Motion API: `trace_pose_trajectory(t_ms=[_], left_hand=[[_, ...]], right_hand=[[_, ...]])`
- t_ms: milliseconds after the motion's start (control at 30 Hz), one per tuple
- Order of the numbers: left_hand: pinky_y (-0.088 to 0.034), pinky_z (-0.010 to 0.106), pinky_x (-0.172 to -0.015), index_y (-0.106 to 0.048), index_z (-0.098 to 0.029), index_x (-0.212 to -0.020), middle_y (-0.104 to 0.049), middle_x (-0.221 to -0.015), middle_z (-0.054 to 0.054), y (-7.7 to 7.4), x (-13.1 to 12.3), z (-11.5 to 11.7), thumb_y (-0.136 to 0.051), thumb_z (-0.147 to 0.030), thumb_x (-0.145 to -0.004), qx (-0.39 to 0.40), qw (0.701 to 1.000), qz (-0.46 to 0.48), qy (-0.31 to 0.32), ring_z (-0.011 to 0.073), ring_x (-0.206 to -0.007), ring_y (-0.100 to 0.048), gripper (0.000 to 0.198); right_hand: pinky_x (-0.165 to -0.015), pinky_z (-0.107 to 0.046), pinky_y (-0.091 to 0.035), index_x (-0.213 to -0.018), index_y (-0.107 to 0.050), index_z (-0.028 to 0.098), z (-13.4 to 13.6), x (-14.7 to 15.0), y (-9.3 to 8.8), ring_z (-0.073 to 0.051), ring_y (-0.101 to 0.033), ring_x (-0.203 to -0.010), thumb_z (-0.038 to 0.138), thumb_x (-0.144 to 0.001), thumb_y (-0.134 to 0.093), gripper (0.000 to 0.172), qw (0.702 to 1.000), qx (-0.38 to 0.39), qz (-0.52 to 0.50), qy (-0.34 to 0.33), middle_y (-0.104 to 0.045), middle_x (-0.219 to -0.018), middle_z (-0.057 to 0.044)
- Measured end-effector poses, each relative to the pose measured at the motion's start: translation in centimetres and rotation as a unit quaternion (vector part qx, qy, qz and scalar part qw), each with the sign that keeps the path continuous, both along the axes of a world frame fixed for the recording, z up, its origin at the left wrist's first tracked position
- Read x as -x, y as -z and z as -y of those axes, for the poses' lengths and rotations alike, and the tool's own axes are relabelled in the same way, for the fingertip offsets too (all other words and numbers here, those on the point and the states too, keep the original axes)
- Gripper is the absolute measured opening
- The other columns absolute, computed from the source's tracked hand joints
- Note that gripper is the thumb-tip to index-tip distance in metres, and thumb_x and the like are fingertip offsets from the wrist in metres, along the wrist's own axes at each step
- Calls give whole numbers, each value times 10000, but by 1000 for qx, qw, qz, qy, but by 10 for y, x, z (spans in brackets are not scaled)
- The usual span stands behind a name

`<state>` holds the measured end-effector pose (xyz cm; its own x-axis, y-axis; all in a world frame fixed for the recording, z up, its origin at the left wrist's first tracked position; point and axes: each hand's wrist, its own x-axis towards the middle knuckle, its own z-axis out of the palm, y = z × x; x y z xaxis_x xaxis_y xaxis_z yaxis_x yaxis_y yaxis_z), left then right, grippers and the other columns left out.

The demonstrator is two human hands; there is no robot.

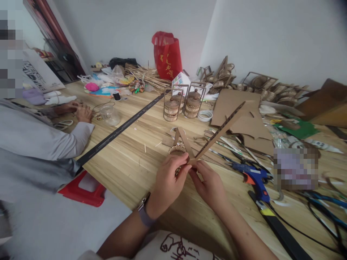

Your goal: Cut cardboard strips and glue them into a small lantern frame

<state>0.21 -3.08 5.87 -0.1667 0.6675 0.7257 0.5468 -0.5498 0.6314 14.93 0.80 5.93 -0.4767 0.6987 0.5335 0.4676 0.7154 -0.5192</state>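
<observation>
My left hand point(170, 177) is closed around a small round basket point(177, 148) with light slats on its rim, and its thumb and index finger pinch the low end of a cardboard strip. Bent strips rise from the basket in a narrow peak point(185, 142). The long cardboard strip point(221, 131), its corrugated edge showing, slants up to the right from the fingertips. My right hand point(210, 182) is closed on the same low end, touching my left fingertips. Fingers hide the join between strip and basket.
Two lidded baskets with square handles point(171, 106) stand ahead beside a tape roll point(205, 115). A blue glue gun point(255, 177) lies right, near cardboard sheets point(235, 112). Another person's hands point(84, 112) work at left near a clear jar point(111, 116). A black strip point(121, 130) crosses the table.
</observation>
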Motion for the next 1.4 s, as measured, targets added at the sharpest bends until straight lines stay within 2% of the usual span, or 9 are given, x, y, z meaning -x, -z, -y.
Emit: trace_pose_trajectory(t_ms=[400, 700, 933, 1100, 1400], left_hand=[[-575, 250, -816, -562, -225, -1233, -686, -1001, 42, 2, -4, -1, -629, -170, -910, -16, 1000, 2, -5, 142, -900, -678, 334], [-552, 252, -811, -554, -242, -1197, -681, -1002, 36, 3, -9, 1, -650, -162, -885, 29, 998, 61, -7, 145, -894, -674, 336], [-525, 256, -778, -474, -242, -1190, -652, -859, -11, -10, -8, 0, -649, -141, -848, 122, 977, 167, 45, 132, -816, -652, 397], [-508, 273, -780, -454, -234, -1167, -643, -813, -26, -21, -3, 1, -656, -124, -817, 157, 970, 176, 54, 138, -792, -634, 418], [-491, 253, -770, -474, -230, -1124, -661, -813, -31, -25, -2, 1, -664, -135, -817, 161, 972, 162, 58, 132, -806, -644, 374]], right_hand=[[-624, -249, -476, -915, -593, 208, 0, -1, 1, -169, -632, -736, 138, -930, -477, 136, 1000, -7, 0, 0, -661, -820, -47], [-631, -249, -476, -929, -595, 200, -1, 0, 0, -167, -627, -739, 123, -922, -473, 144, 1000, -16, -4, -7, -652, -815, -47], [-587, -244, -434, -834, -568, 202, -1, 0, -4, -158, -575, -670, 137, -925, -469, 149, 1000, -8, 3, -9, -590, -740, -32], [-604, -252, -436, -821, -581, 205, -1, -2, -4, -159, -580, -687, 176, -941, -472, 165, 1000, 7, 27, -1, -602, -761, -39], [-607, -250, -431, -833, -591, 204, -3, -2, -5, -159, -580, -679, 183, -943, -488, 152, 1000, 15, 7, -15, -618, -758, -33]])
